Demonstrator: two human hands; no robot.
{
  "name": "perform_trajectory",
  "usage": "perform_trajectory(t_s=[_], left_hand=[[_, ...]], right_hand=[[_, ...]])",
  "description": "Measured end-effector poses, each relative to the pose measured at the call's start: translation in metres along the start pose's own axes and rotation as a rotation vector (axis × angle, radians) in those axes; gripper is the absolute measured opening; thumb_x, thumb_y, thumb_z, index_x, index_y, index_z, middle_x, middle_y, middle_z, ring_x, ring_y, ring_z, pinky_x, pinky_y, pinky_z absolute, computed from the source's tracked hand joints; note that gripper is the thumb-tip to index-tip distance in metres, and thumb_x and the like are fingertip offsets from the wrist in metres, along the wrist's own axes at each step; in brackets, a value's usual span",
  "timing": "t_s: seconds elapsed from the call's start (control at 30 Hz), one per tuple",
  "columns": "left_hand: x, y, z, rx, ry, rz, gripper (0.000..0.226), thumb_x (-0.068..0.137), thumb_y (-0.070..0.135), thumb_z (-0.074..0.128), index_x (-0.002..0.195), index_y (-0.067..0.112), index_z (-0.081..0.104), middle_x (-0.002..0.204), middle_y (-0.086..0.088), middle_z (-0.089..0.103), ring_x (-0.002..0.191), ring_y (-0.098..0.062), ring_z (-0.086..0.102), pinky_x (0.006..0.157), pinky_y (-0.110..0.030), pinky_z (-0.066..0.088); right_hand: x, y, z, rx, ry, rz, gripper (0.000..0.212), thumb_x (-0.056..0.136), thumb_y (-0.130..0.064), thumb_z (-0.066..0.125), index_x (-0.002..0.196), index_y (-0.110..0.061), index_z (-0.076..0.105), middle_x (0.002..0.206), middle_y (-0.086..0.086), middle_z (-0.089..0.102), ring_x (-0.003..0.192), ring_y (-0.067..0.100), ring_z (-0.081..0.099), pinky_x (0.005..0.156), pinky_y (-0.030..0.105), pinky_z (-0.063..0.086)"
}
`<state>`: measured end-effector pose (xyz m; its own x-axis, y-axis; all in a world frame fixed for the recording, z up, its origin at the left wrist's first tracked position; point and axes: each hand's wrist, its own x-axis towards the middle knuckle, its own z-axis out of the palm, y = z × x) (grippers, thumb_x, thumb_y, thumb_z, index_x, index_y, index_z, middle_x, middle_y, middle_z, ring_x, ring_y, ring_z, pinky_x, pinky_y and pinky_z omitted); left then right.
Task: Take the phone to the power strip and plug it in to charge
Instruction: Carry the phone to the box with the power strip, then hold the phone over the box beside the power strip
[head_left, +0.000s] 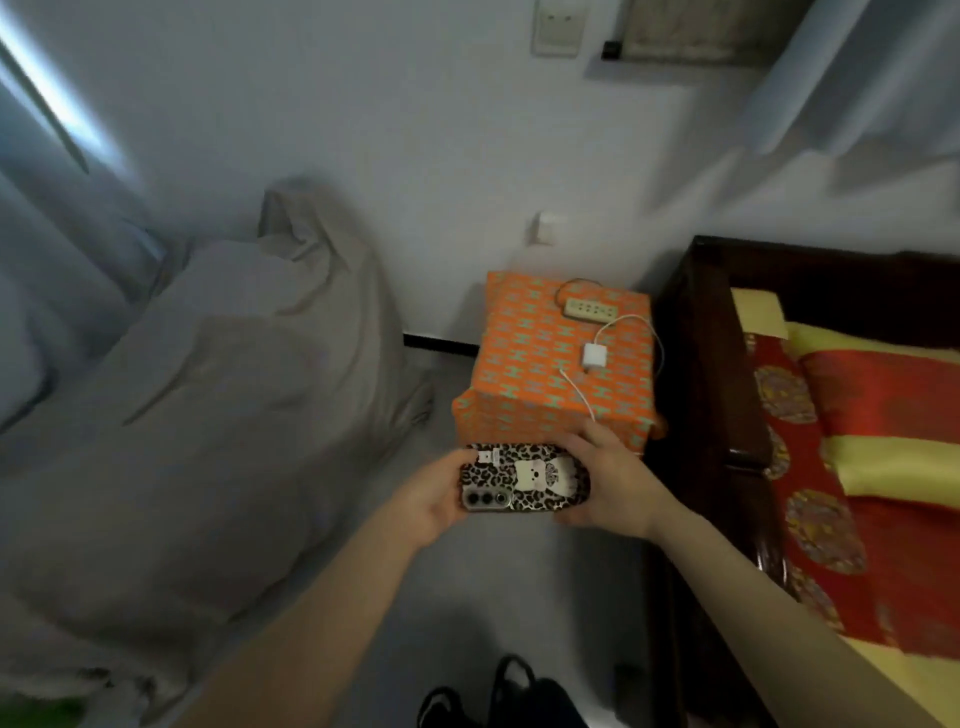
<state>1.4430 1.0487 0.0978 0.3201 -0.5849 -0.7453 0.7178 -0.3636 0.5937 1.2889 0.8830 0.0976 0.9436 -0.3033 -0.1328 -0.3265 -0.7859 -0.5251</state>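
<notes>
Phone (524, 478) gripped lengthwise, case outward: left hand (436, 499) closed on camera end, right hand (608, 483) closed on opposite end. Beyond grip: charger (594, 356), power strip (592, 308).

box top (524, 332) front-left: bare | back: power strip (590, 307), charger (593, 356)

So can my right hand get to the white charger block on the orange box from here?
Probably yes: nothing stands between the right hand and the charger block on the orange box, but that hand is busy holding the phone.
</notes>
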Motion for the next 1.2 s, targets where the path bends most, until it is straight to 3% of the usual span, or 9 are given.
perform_trajectory(t_s=[0.13, 0.37, 0.5, 0.63, 0.7, 0.87, 1.0, 1.13, 1.2], left_hand=[[0.068, 0.046, 0.037, 0.144, -0.070, -0.011, 0.027, 0.094, 0.011, 0.047, 0.119, 0.006, 0.057, 0.111, -0.017, 0.064, 0.091, -0.028, 0.062, 0.091, -0.044, 0.047], [0.179, 0.129, 0.093, 0.195, -0.110, -0.061, 0.032, 0.093, 0.012, 0.048, 0.124, 0.009, 0.054, 0.093, -0.009, 0.065, 0.079, -0.021, 0.061, 0.067, -0.032, 0.050], [0.224, 0.173, 0.105, 0.187, -0.089, -0.058, 0.033, 0.094, 0.011, 0.046, 0.126, 0.009, 0.052, 0.103, -0.013, 0.064, 0.084, -0.025, 0.060, 0.084, -0.042, 0.048], [0.264, 0.204, 0.101, 0.200, -0.064, -0.106, 0.039, 0.094, 0.013, 0.048, 0.131, 0.004, 0.050, 0.128, -0.021, 0.059, 0.110, -0.033, 0.058, 0.102, -0.053, 0.043], [0.287, 0.217, 0.100, 0.223, -0.067, -0.128, 0.039, 0.094, 0.015, 0.049, 0.131, 0.004, 0.051, 0.128, -0.020, 0.059, 0.113, -0.034, 0.057, 0.100, -0.050, 0.045], [0.343, 0.241, 0.095, 0.224, -0.121, -0.177, 0.033, 0.091, 0.018, 0.054, 0.121, 0.005, 0.056, 0.102, -0.009, 0.069, 0.091, -0.025, 0.065, 0.080, -0.036, 0.053], [0.389, 0.245, 0.086, 0.169, -0.157, -0.212, 0.039, 0.087, 0.019, 0.059, 0.124, 0.005, 0.058, 0.111, -0.011, 0.069, 0.100, -0.026, 0.065, 0.089, -0.039, 0.051], [0.436, 0.238, 0.081, 0.079, -0.142, -0.228, 0.046, 0.085, 0.019, 0.062, 0.127, 0.002, 0.055, 0.134, -0.018, 0.057, 0.124, -0.034, 0.053, 0.109, -0.047, 0.037], [0.458, 0.229, 0.077, -0.046, -0.169, -0.197, 0.048, 0.083, 0.017, 0.063, 0.128, 0.004, 0.054, 0.131, -0.015, 0.059, 0.123, -0.032, 0.053, 0.111, -0.045, 0.035]], right_hand=[[0.023, 0.050, -0.023, 0.026, 0.075, 0.107, 0.095, 0.055, -0.038, 0.087, 0.138, -0.022, 0.043, 0.125, 0.004, 0.046, 0.118, 0.024, 0.045, 0.099, 0.043, 0.044], [0.105, 0.125, -0.071, 0.082, 0.146, 0.229, 0.099, 0.053, -0.065, 0.069, 0.136, -0.016, 0.046, 0.125, 0.005, 0.048, 0.114, 0.024, 0.050, 0.097, 0.041, 0.047], [0.156, 0.154, -0.091, 0.060, 0.114, 0.263, 0.092, 0.058, -0.038, 0.086, 0.137, -0.017, 0.044, 0.127, 0.008, 0.047, 0.115, 0.029, 0.049, 0.095, 0.046, 0.048], [0.204, 0.175, -0.097, 0.058, 0.091, 0.279, 0.096, 0.055, -0.035, 0.089, 0.137, -0.018, 0.043, 0.127, 0.006, 0.046, 0.118, 0.027, 0.047, 0.096, 0.047, 0.048], [0.224, 0.186, -0.097, 0.047, 0.088, 0.304, 0.097, 0.055, -0.037, 0.089, 0.138, -0.019, 0.042, 0.128, 0.006, 0.045, 0.118, 0.028, 0.047, 0.093, 0.050, 0.049], [0.266, 0.210, -0.087, 0.090, 0.105, 0.378, 0.096, 0.055, -0.033, 0.090, 0.137, -0.018, 0.043, 0.128, 0.006, 0.044, 0.118, 0.028, 0.045, 0.096, 0.048, 0.047], [0.294, 0.230, -0.072, 0.113, 0.149, 0.395, 0.092, 0.056, -0.032, 0.090, 0.135, -0.017, 0.045, 0.124, 0.006, 0.045, 0.112, 0.025, 0.047, 0.092, 0.045, 0.049], [0.323, 0.261, -0.056, 0.133, 0.148, 0.422, 0.092, 0.057, -0.033, 0.089, 0.136, -0.016, 0.045, 0.123, 0.004, 0.046, 0.112, 0.021, 0.046, 0.091, 0.042, 0.049], [0.340, 0.280, -0.048, 0.150, 0.159, 0.417, 0.090, 0.057, -0.030, 0.089, 0.135, -0.017, 0.046, 0.122, 0.005, 0.046, 0.111, 0.018, 0.044, 0.090, 0.042, 0.049]])
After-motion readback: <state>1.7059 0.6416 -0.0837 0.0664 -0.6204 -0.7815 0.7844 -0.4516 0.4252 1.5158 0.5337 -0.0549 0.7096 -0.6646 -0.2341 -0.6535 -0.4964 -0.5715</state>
